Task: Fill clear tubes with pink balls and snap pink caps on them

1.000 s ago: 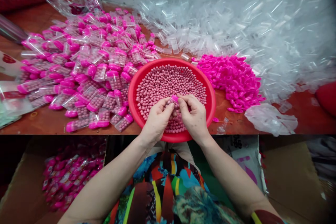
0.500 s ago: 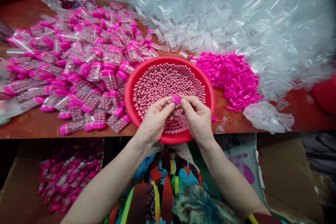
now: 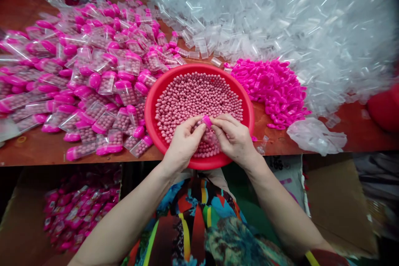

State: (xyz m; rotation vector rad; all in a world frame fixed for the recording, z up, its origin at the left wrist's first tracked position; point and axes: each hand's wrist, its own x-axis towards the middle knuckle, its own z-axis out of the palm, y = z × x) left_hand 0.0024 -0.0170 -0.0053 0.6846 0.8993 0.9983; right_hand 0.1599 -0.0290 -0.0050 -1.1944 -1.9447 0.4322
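My left hand pinches a small clear plastic container with a bright pink cap; its body is mostly hidden by the fingers. At the right end of the cap, the closed thumb and fingers of my right hand press against it. Both hands are over the near half of a red bowl. Many small dusty-pink beads fill the bowl's bottom.
Left lies a heap of bead-filled containers with pink caps. Loose pink caps and clear empty containers are piled right and behind. A crumpled plastic bag lies near the table edge. Below left, a box holds pink packages.
My right hand has turned, and its fingers have shifted over the cap's right end. My left hand still grips the container. The view has shifted slightly.
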